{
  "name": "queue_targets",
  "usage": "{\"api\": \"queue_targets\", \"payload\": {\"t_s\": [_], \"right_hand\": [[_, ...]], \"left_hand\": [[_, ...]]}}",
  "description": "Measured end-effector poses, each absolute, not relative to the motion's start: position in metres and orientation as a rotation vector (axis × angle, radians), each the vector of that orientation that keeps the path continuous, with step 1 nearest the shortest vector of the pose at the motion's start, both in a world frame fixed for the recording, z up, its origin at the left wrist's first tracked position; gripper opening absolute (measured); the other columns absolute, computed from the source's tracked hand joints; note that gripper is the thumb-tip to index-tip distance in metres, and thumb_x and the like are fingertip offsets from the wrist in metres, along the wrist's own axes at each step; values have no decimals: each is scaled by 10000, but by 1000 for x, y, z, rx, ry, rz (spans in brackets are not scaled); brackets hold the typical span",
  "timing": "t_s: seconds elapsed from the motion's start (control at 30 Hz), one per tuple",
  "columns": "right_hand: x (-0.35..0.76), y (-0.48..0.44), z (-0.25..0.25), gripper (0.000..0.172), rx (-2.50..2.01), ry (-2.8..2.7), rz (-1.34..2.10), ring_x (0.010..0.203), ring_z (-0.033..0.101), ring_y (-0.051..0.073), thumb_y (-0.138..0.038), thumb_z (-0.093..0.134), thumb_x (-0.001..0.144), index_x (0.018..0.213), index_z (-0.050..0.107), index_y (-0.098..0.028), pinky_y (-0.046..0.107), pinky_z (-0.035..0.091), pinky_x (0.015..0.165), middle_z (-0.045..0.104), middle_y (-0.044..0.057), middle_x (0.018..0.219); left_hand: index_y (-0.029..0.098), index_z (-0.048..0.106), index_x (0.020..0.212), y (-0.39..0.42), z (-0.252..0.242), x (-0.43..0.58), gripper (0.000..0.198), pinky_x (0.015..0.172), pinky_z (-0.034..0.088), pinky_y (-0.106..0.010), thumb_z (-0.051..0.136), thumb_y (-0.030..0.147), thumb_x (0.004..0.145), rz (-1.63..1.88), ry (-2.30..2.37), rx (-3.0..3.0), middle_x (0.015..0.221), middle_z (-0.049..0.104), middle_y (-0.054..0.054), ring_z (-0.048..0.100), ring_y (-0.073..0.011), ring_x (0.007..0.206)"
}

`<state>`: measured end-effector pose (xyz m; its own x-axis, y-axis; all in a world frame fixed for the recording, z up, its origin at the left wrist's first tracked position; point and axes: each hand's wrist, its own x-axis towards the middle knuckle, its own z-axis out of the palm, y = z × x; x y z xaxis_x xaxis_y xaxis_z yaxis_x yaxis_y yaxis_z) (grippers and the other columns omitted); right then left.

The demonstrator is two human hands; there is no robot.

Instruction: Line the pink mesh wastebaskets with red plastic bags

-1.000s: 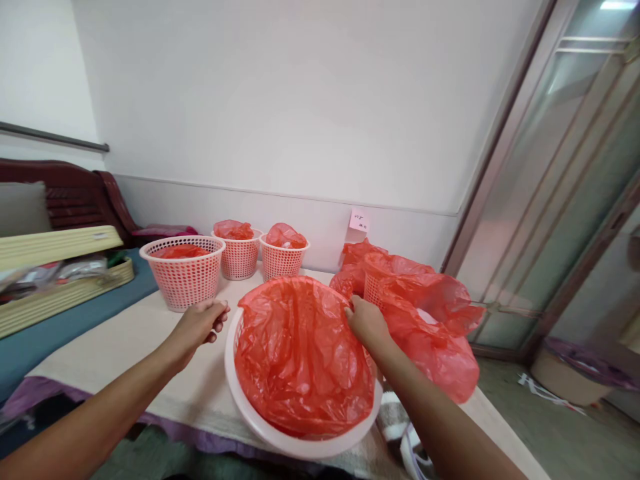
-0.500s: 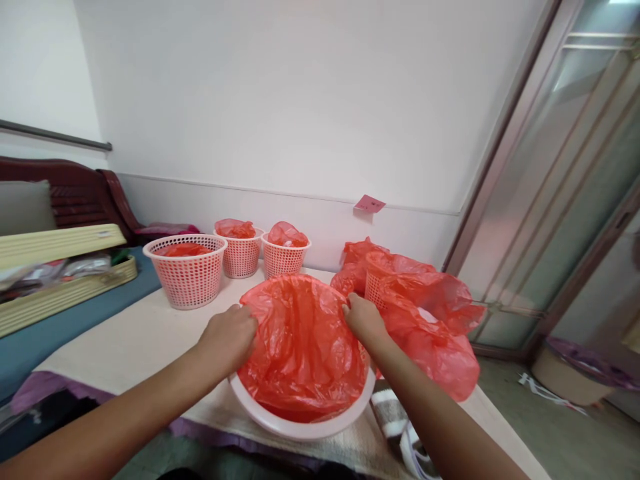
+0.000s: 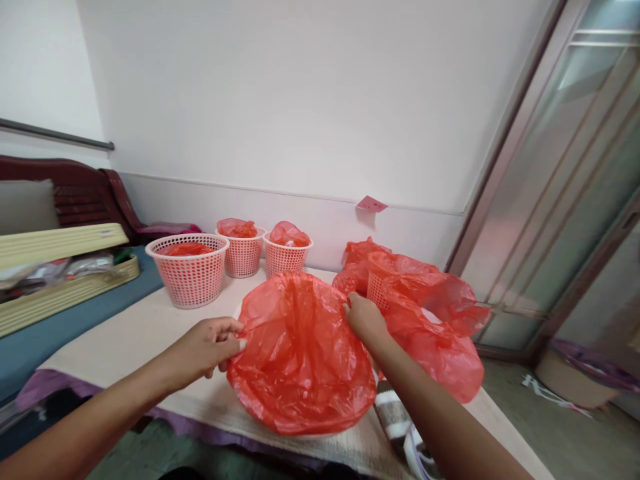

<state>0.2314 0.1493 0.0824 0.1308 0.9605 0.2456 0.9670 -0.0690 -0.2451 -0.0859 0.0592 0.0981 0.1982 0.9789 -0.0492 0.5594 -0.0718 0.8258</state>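
A red plastic bag (image 3: 300, 353) lines a round pale basket in front of me and now drapes over its near rim, hiding almost all of the basket. My left hand (image 3: 207, 347) pinches the bag's left edge, fingers closed on the film. My right hand (image 3: 364, 319) grips the bag's right edge at the rim, fingers curled shut. Both arms reach in from the bottom of the view.
Three pink mesh baskets (image 3: 189, 269) with red bags inside stand at the back left of the beige table (image 3: 135, 333). More baskets under loose red bags (image 3: 430, 320) crowd the right. A yellow box (image 3: 60, 267) lies at left; a glass door (image 3: 565, 200) stands at right.
My left hand came from beside the basket, took the bag's left edge and pulled it outward over the rim. The white rim is now covered. My right hand stayed put.
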Motion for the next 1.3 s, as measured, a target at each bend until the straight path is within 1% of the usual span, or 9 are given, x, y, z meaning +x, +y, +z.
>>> {"api": "queue_targets", "payload": {"t_s": [0.13, 0.33, 0.5, 0.67, 0.87, 1.0, 1.13, 1.23, 1.3], "right_hand": [[230, 149, 83, 257, -2082, -1867, -39, 1012, 706, 323, -246, 423, 958, 1075, 618, -128, 349, 469, 730, 732, 185, 1057], [227, 146, 84, 259, -2092, -1870, -52, 1010, 711, 316, -228, 410, 960, 1078, 618, -129, 359, 483, 767, 734, 180, 1058], [229, 144, 83, 267, -2095, -1866, -49, 1015, 710, 316, -230, 402, 968, 1089, 617, -127, 368, 491, 780, 732, 183, 1066], [226, 143, 84, 274, -2096, -1864, -45, 1017, 713, 300, -219, 394, 972, 1092, 621, -123, 352, 488, 791, 734, 186, 1068], [223, 145, 84, 277, -2085, -1879, -52, 1004, 715, 298, -216, 387, 973, 1086, 620, -117, 347, 488, 776, 735, 191, 1061], [227, 146, 81, 283, -2084, -1876, -57, 990, 715, 319, -220, 377, 975, 1086, 617, -119, 363, 492, 745, 731, 198, 1049], [229, 149, 79, 291, -2087, -1875, -56, 993, 711, 329, -218, 369, 979, 1090, 618, -116, 376, 494, 747, 729, 205, 1039], [229, 151, 78, 285, -2091, -1877, -53, 998, 710, 331, -209, 374, 977, 1090, 615, -108, 381, 491, 757, 729, 206, 1035], [229, 151, 78, 275, -2100, -1875, -50, 1003, 709, 333, -220, 388, 975, 1089, 613, -109, 380, 489, 757, 728, 204, 1041]], "left_hand": [[212, 543, 766, 64, 105, -86, 375, 500, 408, -279, 400, 559, 783, 651, 1414, 1766, 617, 568, -17, 556, -182, 576], [205, 592, 704, 73, 107, -80, 214, 604, 336, -288, 485, 377, 774, 670, 1490, 2061, 681, 596, -15, 516, -163, 645], [225, 515, 702, 73, 101, -85, 131, 554, 267, -297, 560, 344, 733, 718, 1686, 2109, 573, 564, 11, 489, -166, 559], [241, 458, 679, 67, 95, -91, 204, 520, 263, -274, 628, 344, 724, 813, 1744, 2042, 539, 551, 25, 494, -158, 521], [259, 443, 713, 59, 84, -91, 201, 351, 319, -232, 572, 395, 784, 893, 1663, 1760, 493, 531, 57, 504, -156, 375], [257, 454, 766, 51, 73, -90, 259, 379, 367, -226, 575, 485, 792, 1044, 1494, 1596, 463, 497, 82, 493, -139, 386], [239, 474, 861, 46, 62, -90, 426, 405, 357, -223, 646, 595, 703, 1173, 1361, 1393, 457, 532, 78, 497, -129, 377], [215, 490, 927, 45, 48, -90, 518, 418, 381, -228, 686, 610, 655, 1227, 1334, 1223, 475, 568, 61, 527, -137, 391], [202, 507, 929, 45, 36, -90, 500, 422, 382, -221, 693, 581, 661, 1239, 1326, 1114, 461, 562, 57, 514, -126, 386]]}}
